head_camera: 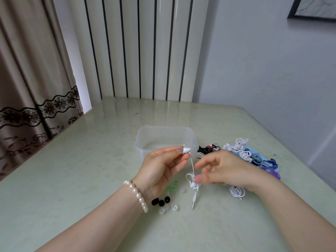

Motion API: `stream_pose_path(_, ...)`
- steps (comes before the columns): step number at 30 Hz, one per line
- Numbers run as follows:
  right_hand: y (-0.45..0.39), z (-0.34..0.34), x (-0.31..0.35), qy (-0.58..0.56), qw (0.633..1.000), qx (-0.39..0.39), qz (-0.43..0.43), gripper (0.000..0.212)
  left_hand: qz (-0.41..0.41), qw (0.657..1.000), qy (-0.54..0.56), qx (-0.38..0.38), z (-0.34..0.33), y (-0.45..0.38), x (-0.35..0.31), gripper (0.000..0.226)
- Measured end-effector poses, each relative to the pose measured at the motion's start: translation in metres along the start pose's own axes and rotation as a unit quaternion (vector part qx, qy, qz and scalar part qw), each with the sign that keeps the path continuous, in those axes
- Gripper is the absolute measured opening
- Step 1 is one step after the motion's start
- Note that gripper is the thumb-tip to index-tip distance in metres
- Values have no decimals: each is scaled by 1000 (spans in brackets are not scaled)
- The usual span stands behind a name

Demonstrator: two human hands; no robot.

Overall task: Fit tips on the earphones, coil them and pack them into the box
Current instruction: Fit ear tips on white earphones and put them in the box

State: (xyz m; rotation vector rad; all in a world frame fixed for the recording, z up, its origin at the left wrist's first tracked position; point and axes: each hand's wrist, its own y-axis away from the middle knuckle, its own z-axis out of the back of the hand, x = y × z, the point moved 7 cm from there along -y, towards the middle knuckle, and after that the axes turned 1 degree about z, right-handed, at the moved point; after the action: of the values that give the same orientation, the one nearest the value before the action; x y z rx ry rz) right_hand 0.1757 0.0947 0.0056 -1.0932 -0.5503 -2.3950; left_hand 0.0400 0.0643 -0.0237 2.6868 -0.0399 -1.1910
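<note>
My left hand [163,166] pinches a white earbud [186,150] between thumb and fingertips, just in front of the clear plastic box [143,137]. Its thin white cable hangs down to a small bundle [193,181], and my right hand [225,170] pinches that bundle with its thumb and fingers. The jack plug [193,202] dangles onto the table. Loose tips lie below my left hand: black ones [161,201], clear ones [168,208] and green ones [171,186].
A heap of tangled earphones, white [238,147], black [207,150], blue [267,163] and purple [271,172], lies right of the box. Another white coil [236,192] sits under my right wrist. The pale green table [72,170] meets a radiator at the back.
</note>
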Motion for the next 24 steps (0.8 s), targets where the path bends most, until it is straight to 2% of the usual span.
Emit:
stream_pose_path(3,-6,-4,-6,78,995,-54,-9,22,5,1000,-20,10,-3,2,3,10)
stream_pose_path(5,-8,-8,-6,96,994,-56,-2,18,0,999,-33,14,-4,3,2,9)
stream_pose_path(7,-6,-3,-3,70,995,-67,2,16,-10,999,-48,13,-1,2,-1,9)
stream_pose_path(12,0,40,27,-79,985,-147,31,10,-22,996,-84,0,8,-3,-15,14)
stream_pose_path(15,-8,66,54,-105,973,-193,72,6,-25,994,-102,-4,15,-6,-24,17)
stream_pose_path(18,-30,83,69,-111,962,-235,87,8,-36,984,-177,-5,19,-8,-30,14)
stream_pose_path(20,-51,82,66,-100,960,-251,69,11,-40,963,-266,-11,21,-7,-31,12)
stream_pose_path(21,-62,78,62,-85,963,-252,51,12,-48,941,-334,-14,23,-7,-31,11)
stream_pose_path(24,-90,56,41,-33,970,-240,-1,12,-87,838,-539,1,21,-8,-27,10)
